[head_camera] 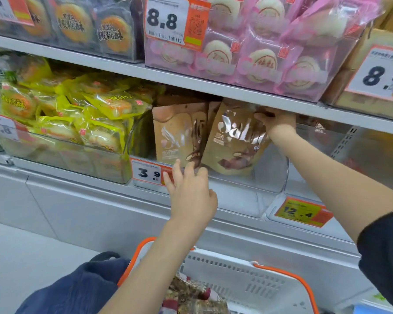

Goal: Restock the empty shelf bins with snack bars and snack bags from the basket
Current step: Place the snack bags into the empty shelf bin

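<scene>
Two brown snack bags stand in the clear shelf bin (232, 200); the right hand (276, 121) grips the front bag (234, 141) by its top, while the left hand (191, 191), fingers spread and holding nothing, touches the bin's front edge.

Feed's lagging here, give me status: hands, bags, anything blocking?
Right hand grips brown snack bag top, in clear bin. Left hand open at bin front. Nothing blocking.

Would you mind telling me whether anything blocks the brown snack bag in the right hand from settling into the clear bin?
Nothing visible does. The right hand grips the brown snack bag already inside the clear bin, beside another brown bag; the space to its right looks free.
</scene>
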The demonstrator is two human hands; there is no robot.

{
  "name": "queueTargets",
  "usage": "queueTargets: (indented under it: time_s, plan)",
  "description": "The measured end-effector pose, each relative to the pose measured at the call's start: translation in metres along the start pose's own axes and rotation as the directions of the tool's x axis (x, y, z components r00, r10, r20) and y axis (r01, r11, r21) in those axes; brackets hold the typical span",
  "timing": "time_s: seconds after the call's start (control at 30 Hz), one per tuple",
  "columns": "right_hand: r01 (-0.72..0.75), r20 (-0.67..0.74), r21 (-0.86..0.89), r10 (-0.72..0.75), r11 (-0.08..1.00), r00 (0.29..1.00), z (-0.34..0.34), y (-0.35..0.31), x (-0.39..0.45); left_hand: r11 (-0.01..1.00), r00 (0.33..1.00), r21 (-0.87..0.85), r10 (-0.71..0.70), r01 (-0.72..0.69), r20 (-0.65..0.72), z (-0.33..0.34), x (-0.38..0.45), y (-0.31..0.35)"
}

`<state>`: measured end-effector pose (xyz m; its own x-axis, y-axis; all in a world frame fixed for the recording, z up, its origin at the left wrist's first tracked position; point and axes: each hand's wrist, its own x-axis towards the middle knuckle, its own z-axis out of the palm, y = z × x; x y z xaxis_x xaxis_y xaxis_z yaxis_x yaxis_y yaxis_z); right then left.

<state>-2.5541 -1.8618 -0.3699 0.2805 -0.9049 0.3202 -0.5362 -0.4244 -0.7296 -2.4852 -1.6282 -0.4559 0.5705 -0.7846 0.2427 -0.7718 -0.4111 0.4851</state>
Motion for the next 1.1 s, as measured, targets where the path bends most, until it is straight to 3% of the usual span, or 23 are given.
queueTargets:
  time_s: [0.17, 0.3, 0.43, 0.53, 0.6, 0.67, 0.7, 0.73, 0.77, 0.8, 0.83, 0.9, 0.93, 1.0, 1.03, 1.1]
  plan:
    - [0.011, 0.163, -0.124, 0.009, 0.992, 0.987, 0.002, 0.005, -0.001, 1.0, 1.0, -0.007, -0.009, 0.009, 0.014, -0.001, 0.001, 0.001]
    - [-0.004, 0.135, -0.049, 0.01, 0.999, 0.991, -0.009, 0.004, -0.011, 1.0, 1.0, -0.023, 0.002, -0.002, 0.012, -0.001, -0.003, -0.001]
    - [-0.042, 0.095, -0.126, 0.054, 0.991, 0.994, -0.033, 0.019, -0.047, 0.997, 0.998, -0.05, 0.052, -0.055, -0.045, 0.001, -0.014, -0.006]
    - [0.15, -0.05, -0.065, -0.153, 0.987, 0.987, -0.055, 0.043, -0.12, 0.97, 0.968, -0.184, 0.116, -0.158, -0.221, 0.01, -0.034, -0.01]
    - [0.343, -0.174, -0.01, -0.34, 0.939, 0.924, -0.06, 0.072, -0.182, 0.956, 0.95, -0.217, 0.133, -0.198, -0.283, 0.028, -0.056, -0.011]
    - [0.363, -0.183, -0.05, -0.366, 0.931, 0.913, -0.053, 0.12, -0.246, 0.959, 0.973, -0.208, 0.157, -0.191, -0.171, 0.052, -0.084, -0.011]
    - [0.3, -0.109, -0.092, -0.31, 0.949, 0.945, -0.044, 0.148, -0.277, 0.965, 0.983, -0.188, 0.177, -0.183, -0.047, 0.065, -0.098, -0.011]
    - [0.183, 0.035, -0.134, -0.179, 0.974, 0.983, -0.036, 0.173, -0.305, 0.97, 0.975, -0.156, 0.2, -0.184, 0.095, 0.079, -0.113, -0.013]
    - [0.016, 0.235, -0.184, 0.028, 0.983, 0.972, -0.027, 0.199, -0.329, 0.974, 0.949, -0.116, 0.215, -0.193, 0.232, 0.094, -0.128, -0.018]
    - [-0.131, 0.459, -0.285, 0.255, 0.95, 0.851, -0.017, 0.223, -0.35, 0.976, 0.907, -0.078, 0.218, -0.204, 0.359, 0.109, -0.142, -0.022]
    - [-0.163, 0.637, -0.416, 0.414, 0.895, 0.65, -0.009, 0.244, -0.368, 0.976, 0.854, -0.051, 0.208, -0.209, 0.478, 0.123, -0.157, -0.028]
    - [-0.07, 0.798, -0.533, 0.528, 0.843, 0.289, 0.002, 0.272, -0.393, 0.982, 0.689, -0.043, 0.161, -0.186, 0.707, 0.148, -0.187, -0.041]
    - [-0.072, 0.838, -0.517, 0.521, 0.853, 0.164, 0.004, 0.276, -0.4, 0.984, 0.563, -0.049, 0.137, -0.169, 0.815, 0.156, -0.201, -0.045]
    - [-0.167, 0.882, -0.464, 0.472, 0.87, 0.005, 0.005, 0.279, -0.407, 0.989, 0.307, -0.061, 0.099, -0.132, 0.946, 0.168, -0.22, -0.051]
    - [-0.201, 0.892, -0.451, 0.448, 0.87, -0.062, 0.005, 0.277, -0.407, 0.991, 0.22, -0.069, 0.094, -0.119, 0.971, 0.172, -0.225, -0.052]
    - [-0.179, 0.887, -0.449, 0.414, 0.875, -0.202, 0.003, 0.272, -0.404, 0.991, 0.14, -0.083, 0.097, -0.101, 0.985, 0.175, -0.228, -0.051]
